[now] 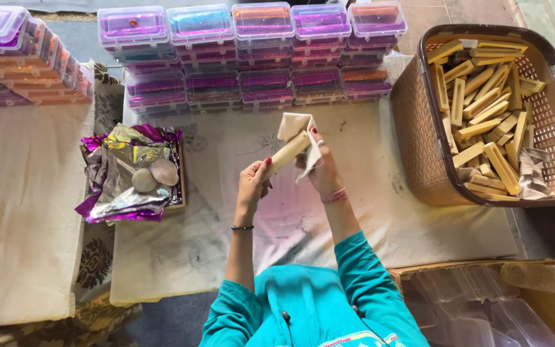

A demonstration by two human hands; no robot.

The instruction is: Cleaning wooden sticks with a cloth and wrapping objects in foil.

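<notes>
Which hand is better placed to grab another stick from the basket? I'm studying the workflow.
Probably the right hand: the basket sits on its side, while the left hand grips the stick.

A pale tan wooden stick (287,154), long, narrow and block-shaped, is held up above the worktop, tilted so that its upper end points away and to the right. Its lower end sits in the left hand (252,183). A cream cloth (303,128), crumpled and folded, wraps over the stick's upper end and hangs down against the right hand (321,170), which grips it.
</notes>
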